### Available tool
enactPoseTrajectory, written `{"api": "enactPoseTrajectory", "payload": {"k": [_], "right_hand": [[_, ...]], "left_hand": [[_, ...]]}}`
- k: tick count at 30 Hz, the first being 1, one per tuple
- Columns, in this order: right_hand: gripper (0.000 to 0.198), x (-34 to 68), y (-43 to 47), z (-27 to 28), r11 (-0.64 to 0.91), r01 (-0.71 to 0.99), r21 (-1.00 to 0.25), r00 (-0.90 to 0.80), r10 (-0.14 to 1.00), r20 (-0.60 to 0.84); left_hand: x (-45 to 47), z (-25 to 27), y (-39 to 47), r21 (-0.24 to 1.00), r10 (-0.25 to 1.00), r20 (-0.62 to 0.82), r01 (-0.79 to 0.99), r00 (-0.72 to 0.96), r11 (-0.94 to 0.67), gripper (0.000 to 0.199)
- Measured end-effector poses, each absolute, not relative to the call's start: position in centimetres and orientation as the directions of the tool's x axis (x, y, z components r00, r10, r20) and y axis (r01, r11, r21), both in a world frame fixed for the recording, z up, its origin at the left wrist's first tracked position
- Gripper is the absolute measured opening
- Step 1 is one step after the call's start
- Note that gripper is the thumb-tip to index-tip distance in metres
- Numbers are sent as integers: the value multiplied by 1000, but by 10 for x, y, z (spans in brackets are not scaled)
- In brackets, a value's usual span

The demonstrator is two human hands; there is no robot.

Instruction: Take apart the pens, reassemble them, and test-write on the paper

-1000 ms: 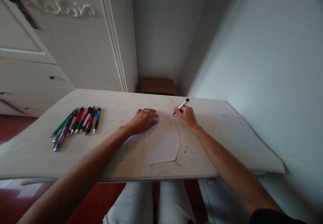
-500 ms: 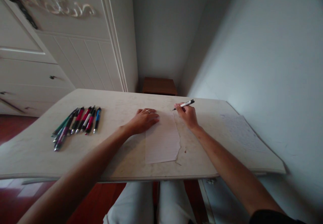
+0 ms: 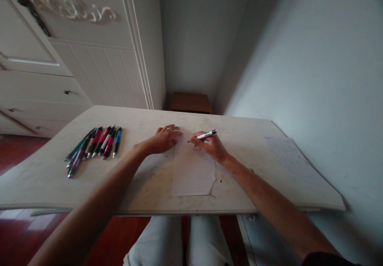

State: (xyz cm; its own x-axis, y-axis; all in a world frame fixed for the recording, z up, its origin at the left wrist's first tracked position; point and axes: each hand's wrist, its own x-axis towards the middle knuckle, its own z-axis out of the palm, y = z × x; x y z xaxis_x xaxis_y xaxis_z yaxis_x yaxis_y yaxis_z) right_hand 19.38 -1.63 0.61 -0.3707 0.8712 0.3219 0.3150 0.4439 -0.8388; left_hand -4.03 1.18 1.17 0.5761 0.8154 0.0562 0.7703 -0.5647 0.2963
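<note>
Paper lay on the worktop. Right hand pinched 1 pen, writing-fashion, over the paper's far end; left hand, half-spread, gripping nothing visible, rested at its far-left corner, apparently steadying it.

Off-white tabletop was smudged & stained in spots. On L side, bunch of pens lay close tog., some overlapping: green, purple, red, white etc., w/ blue pen at bunch's R end. Lined sheet lay approx. mid-table, its R edge torn. Small dark bit sat just beside the tear. Far R side had scribbled patch; couldn't tell if paper or marks on the top.
</note>
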Motion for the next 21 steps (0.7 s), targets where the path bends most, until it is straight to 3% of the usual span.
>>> {"api": "enactPoseTrajectory", "payload": {"k": [3,10,21], "right_hand": [[36,186,-23,7,463,301,-833,-418,850,321],[37,187,-18,7,484,415,-770,-327,869,371],[32,182,-18,9,510,430,-745,-376,851,366]], "left_hand": [[-36,6,11,260,816,100,776,569,-574,38],[-27,6,7,215,818,149,789,555,-575,32],[-27,9,8,254,788,167,746,592,-615,34]]}}
